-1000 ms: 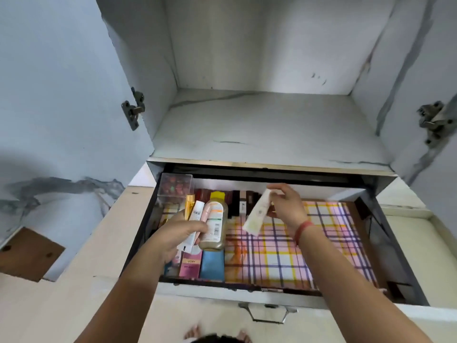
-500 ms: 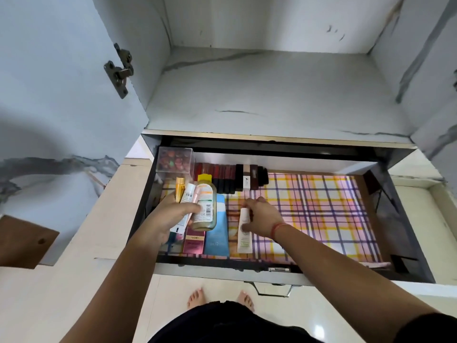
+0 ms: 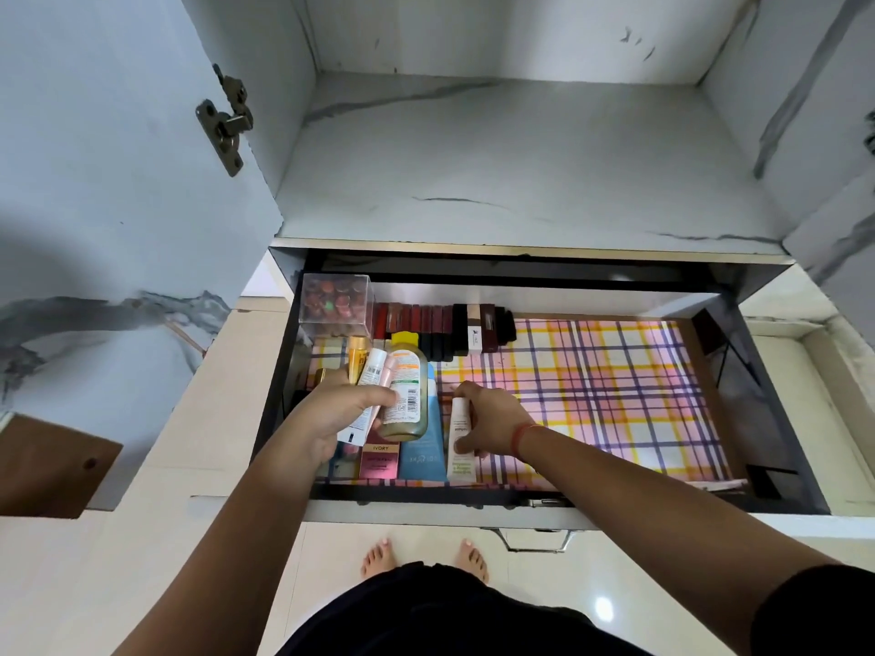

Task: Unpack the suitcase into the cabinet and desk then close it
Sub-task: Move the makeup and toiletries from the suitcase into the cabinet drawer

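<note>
While the right hand is laying a slim white plastic squeeze tube with green lettering flat on the pink-and-yellow plaid drawer liner, its thumb and curled fingers are clasping the tube's upper half, so the grasp is not yet released. The white plastic squeeze tube is lying lengthwise just beside a blue plastic tube, which is lying next to a pink cardboard box marked IVORY, all near the front of the open black drawer. To finish the step well, the hand is probably best nudging the tube parallel to its blue neighbour, then opening straight upward so that the round body is not rolling across the liner. The left hand is gripping a bundle above the drawer's left end: a clear bottle of amber liquid with a yellow cap, a white tube with a barcode, a pale pink tube and a gold tube. A row of dark red lipstick cases and a clear plastic box of small round items are standing along the back. Compared with a second earlier, the squeeze tube is no longer being held tilted in the air but is resting on the liner; the left hand's bundle is unchanged. The suitcase is not in view.
</note>
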